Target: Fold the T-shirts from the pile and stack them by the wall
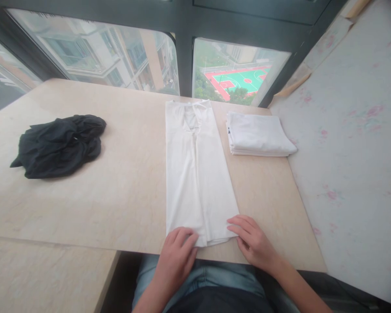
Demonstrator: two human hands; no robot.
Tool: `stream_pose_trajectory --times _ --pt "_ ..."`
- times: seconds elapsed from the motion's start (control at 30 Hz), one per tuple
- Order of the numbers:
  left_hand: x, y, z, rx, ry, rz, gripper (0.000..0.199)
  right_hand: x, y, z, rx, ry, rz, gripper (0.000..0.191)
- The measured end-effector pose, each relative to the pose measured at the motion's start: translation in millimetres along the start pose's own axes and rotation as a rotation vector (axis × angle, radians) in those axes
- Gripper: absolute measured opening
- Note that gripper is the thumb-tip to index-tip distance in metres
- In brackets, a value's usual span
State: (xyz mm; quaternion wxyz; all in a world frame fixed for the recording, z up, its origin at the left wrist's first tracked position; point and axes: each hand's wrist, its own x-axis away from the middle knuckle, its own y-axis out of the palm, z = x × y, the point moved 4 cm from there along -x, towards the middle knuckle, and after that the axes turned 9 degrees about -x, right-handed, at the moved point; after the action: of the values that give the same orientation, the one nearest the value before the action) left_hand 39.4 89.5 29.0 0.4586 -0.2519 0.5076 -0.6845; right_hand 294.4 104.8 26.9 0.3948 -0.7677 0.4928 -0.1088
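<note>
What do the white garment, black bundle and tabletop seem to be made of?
White garment: matte fabric, perhaps cotton; soft creases show.
Black bundle: dull cloth, fibre unclear; it lies crumpled.
Tabletop: smooth, possibly stone or laminate; faint beige mottling.

2 hands point(178, 253) touch a white garment point(184, 187).

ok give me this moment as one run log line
left hand: at white shirt, near edge; right hand: at its near right corner; black cloth: left; folded stack: right
</note>
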Motion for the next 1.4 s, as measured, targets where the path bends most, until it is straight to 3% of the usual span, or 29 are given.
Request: stream_pose_trajectory --times 0.1,0.27,0.43,0.77,0.9,1.07,1.27,1.4 --pt "0 0.2 -1 0.009 -0.006 0.001 0.027 3 -4 7 0.001 -0.012 0.012 0.053" --pt "-1 1.7 -2 0.03 0.0 0.046 0.027 7 -8 9 -0.005 -0.041 0.057 0.039" --pt "-2 2.4 -1 0.019 -0.011 0.06 0.026 3 0 2 0.069 -0.017 0.106 0.039" --pt "-1 0.2 2 0.032 -0.02 0.072 0.026 10 -4 2 0.065 -0.061 0.276 0.035" --pt "-2 -1.5 5 0.006 -0.012 0.068 0.026 15 -4 1 0.085 -0.007 0.217 0.035" --pt "-5 -4.5 14 -0.066 0.028 0.135 0.02 1 0 -19 0.104 -0.019 0.14 0.036" --pt "-6 -1.1 29 -0.034 0.045 0.147 0.016 -15 37 -46 0.153 -0.103 -0.039 0.048" --pt "0 -4.3 28 -0.108 0.043 0.233 0.024 -11 57 -54 0.224 -0.091 -0.158 0.06"
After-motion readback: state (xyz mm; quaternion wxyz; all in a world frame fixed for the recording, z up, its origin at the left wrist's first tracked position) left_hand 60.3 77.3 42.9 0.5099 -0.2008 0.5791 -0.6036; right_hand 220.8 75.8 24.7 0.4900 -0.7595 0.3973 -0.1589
